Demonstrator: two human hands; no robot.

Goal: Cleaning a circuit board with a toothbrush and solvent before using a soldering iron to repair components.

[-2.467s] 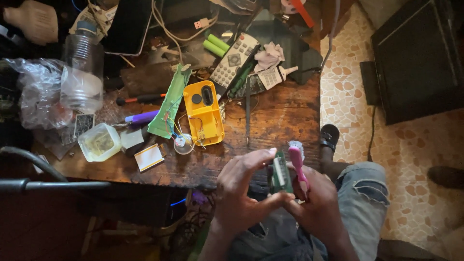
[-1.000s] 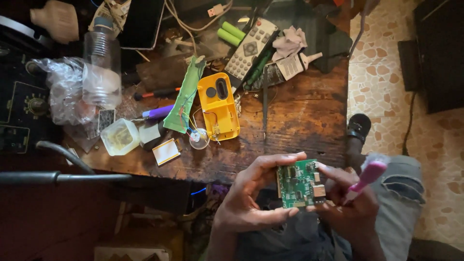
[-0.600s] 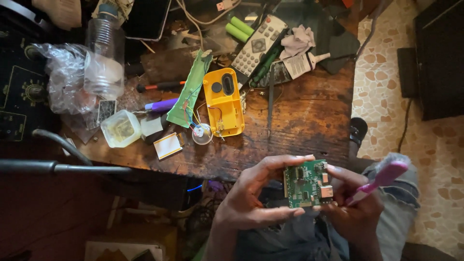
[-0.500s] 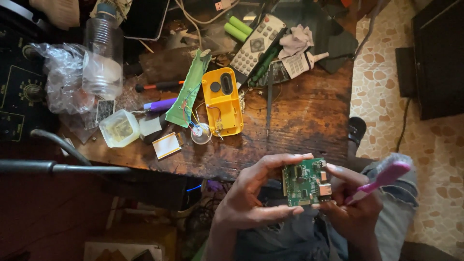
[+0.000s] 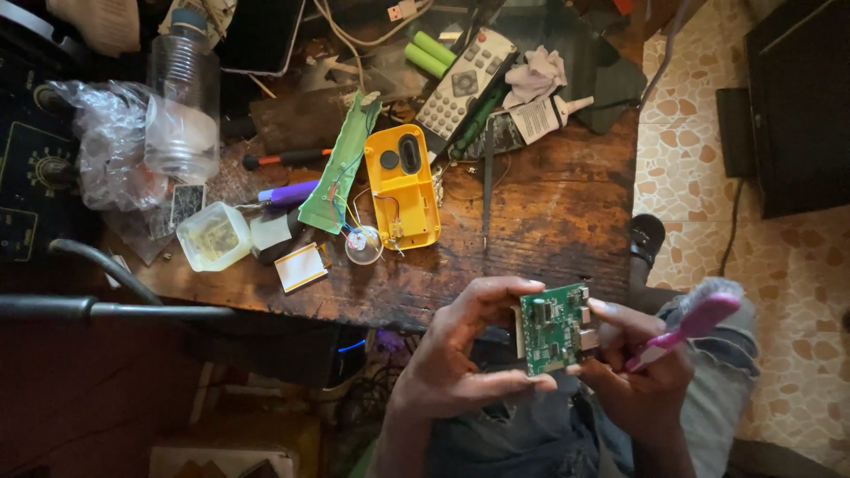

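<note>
We look straight down at a worn wooden table (image 5: pixel 540 212) whose near edge runs across the middle of the frame, just above our hands. The table's right edge falls near the right third of the frame; beyond it is patterned tile floor (image 5: pixel 708 177). The right part of the tabletop is bare wood, while the left and top are crowded: a yellow plastic casing (image 5: pixel 404 184) with thin wires, a green strip-shaped board (image 5: pixel 341 168), a grey remote control (image 5: pixel 465 81), two green cylindrical cells (image 5: pixel 429 53), a clear plastic bottle (image 5: pixel 181 106), a small clear tub (image 5: pixel 212 235) and a purple lighter (image 5: pixel 288 192).

Below the table edge, over our lap in the lower middle of the frame, we hold a small green circuit board (image 5: pixel 554 329). Our left hand (image 5: pixel 460 354) grips it: the fingers curl over its top left corner and the thumb presses at its bottom edge. Our right hand (image 5: pixel 642 372) touches the board's right edge with its fingertips, and the same hand is closed around a pink toothbrush (image 5: pixel 686 326).

The board faces up toward us, component side showing. It is nearly square, its slightly longer side running up and down the frame, tilted a little clockwise. The toothbrush slants from the lower left up to the right, with its head at the upper right, away from the board.
</note>
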